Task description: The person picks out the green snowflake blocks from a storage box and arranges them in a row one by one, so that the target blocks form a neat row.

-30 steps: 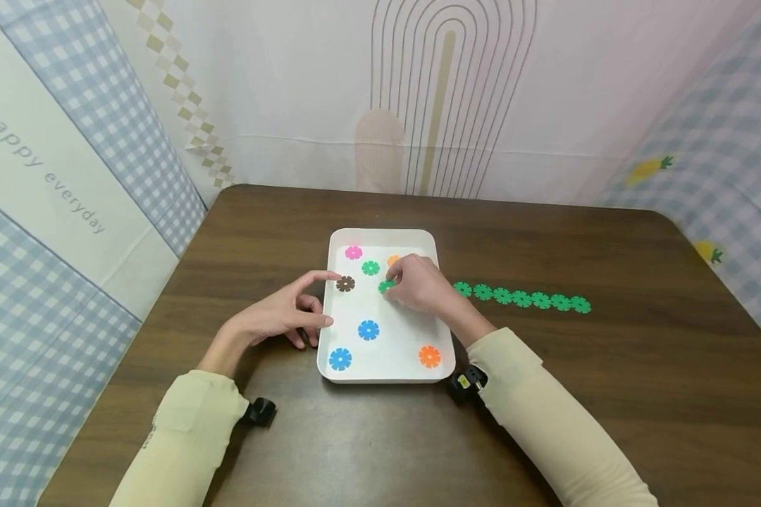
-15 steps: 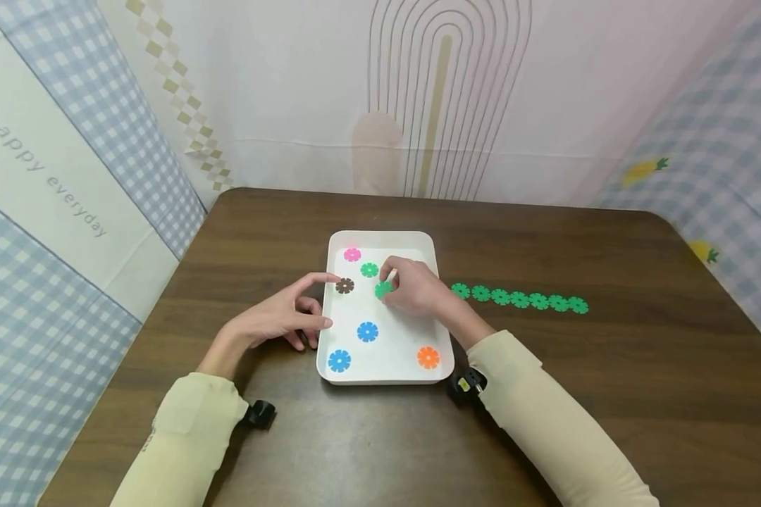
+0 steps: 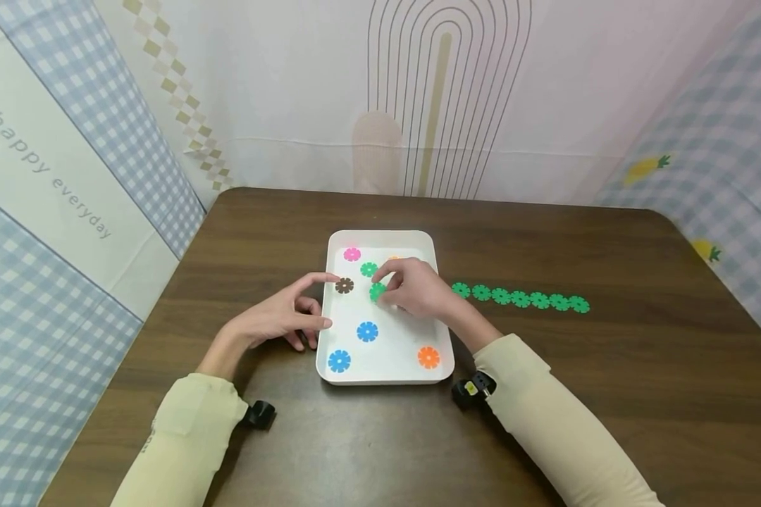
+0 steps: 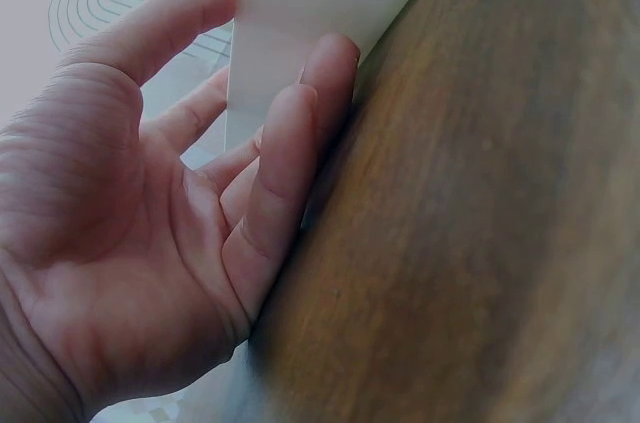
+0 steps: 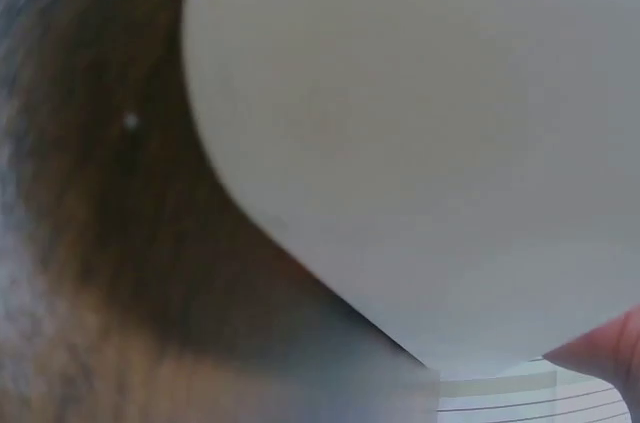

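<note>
Inside the white tray [image 3: 398, 370], my right hand [image 3: 415, 287] pinches a green notched plastic disc [image 3: 377, 291] between index finger and thumb. A second green disc [image 3: 368, 270] lies just beyond it. My left hand [image 3: 285, 310] rests against the tray's left side, index fingertip over the rim beside a brown disc [image 3: 344, 285], thumb lower down at the rim. In the left wrist view, the other fingers [image 4: 285, 153] bend against the tray's outer wall [image 4: 330, 3]. The right wrist view shows mostly tray wall [image 5: 400, 143] and a fingertip [image 5: 605, 348].
Also in the tray are a pink disc [image 3: 351, 254], blue discs [image 3: 367, 332] and an orange disc [image 3: 428, 357]; another orange one is mostly hidden behind the right hand. A row of green discs [image 3: 520, 298] runs rightward from the tray across the wooden table [image 3: 545, 394].
My right hand has moved slightly left and towards me within the tray, and the green disc has shifted with it. The left hand keeps its place on the tray.
</note>
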The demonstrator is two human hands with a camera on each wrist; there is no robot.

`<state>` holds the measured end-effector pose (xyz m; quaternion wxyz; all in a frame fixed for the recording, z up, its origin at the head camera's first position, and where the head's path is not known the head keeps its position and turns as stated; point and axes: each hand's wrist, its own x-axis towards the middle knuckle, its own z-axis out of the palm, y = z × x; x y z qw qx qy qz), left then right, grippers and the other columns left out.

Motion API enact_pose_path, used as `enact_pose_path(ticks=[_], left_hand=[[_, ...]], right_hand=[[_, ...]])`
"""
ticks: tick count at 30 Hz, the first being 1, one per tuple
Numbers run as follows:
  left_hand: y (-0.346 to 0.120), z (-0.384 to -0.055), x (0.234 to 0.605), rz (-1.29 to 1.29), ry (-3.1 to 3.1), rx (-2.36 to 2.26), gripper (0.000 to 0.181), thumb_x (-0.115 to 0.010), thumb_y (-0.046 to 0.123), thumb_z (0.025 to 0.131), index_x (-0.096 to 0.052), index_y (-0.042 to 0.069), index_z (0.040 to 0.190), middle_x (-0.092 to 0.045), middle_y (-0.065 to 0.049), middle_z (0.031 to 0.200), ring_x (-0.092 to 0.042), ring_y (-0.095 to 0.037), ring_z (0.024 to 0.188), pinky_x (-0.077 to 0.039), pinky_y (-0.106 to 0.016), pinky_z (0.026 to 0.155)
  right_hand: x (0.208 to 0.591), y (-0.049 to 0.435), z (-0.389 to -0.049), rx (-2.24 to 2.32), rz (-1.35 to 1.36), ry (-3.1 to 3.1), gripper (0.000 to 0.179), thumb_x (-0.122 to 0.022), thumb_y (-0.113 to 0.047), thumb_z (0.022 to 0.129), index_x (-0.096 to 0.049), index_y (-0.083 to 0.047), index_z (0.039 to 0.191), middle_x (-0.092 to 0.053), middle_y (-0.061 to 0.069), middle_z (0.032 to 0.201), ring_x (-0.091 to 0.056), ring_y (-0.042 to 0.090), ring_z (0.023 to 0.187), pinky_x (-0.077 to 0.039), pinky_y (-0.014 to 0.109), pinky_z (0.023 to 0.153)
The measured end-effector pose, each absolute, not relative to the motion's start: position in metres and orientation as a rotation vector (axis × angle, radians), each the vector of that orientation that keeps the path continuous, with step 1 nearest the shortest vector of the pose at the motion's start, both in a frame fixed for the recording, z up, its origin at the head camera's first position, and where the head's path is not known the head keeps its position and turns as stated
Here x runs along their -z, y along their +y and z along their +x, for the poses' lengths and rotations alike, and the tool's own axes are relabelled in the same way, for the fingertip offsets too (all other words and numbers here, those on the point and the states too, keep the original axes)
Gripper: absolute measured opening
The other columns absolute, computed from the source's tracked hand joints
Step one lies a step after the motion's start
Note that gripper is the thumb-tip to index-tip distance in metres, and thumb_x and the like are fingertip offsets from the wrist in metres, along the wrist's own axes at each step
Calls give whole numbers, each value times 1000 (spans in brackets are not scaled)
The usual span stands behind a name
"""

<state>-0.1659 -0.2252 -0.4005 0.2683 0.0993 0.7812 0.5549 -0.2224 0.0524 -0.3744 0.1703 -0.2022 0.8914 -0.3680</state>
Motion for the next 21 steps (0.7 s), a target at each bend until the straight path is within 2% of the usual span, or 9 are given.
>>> enact_pose_path(ticks=[3,5,11,21], left_hand=[[-224,-166,400,268,2104,-1497,78,-77,22,97,-32,27,161,-64,-10,89,-72,-26,73,-60,-36,59],[-224,-166,400,270,2107,-1494,78,-77,21,97,-32,28,161,-64,-10,89,-72,-26,72,-60,-36,59],[-225,-166,400,261,2119,-1482,78,-77,22,97,-32,28,160,-63,-11,89,-72,-27,73,-59,-36,60],[-225,-166,402,264,2117,-1494,78,-78,21,97,-32,28,160,-63,-10,90,-72,-26,73,-59,-36,59]], right_hand=[[370,57,-220,1188,-552,2446,27,-81,-10,93,-75,-13,119,-72,12,83,-57,19,56,-46,28,53],[368,60,-219,1257,-569,2405,28,-81,-10,93,-75,-12,120,-72,15,82,-55,19,53,-44,28,52],[363,68,-215,1374,-577,2331,31,-81,-11,93,-73,-9,123,-74,22,86,-55,20,54,-49,29,55],[362,83,-211,1443,-450,2314,35,-83,-14,93,-74,-13,126,-76,22,95,-59,22,57,-53,27,57]])
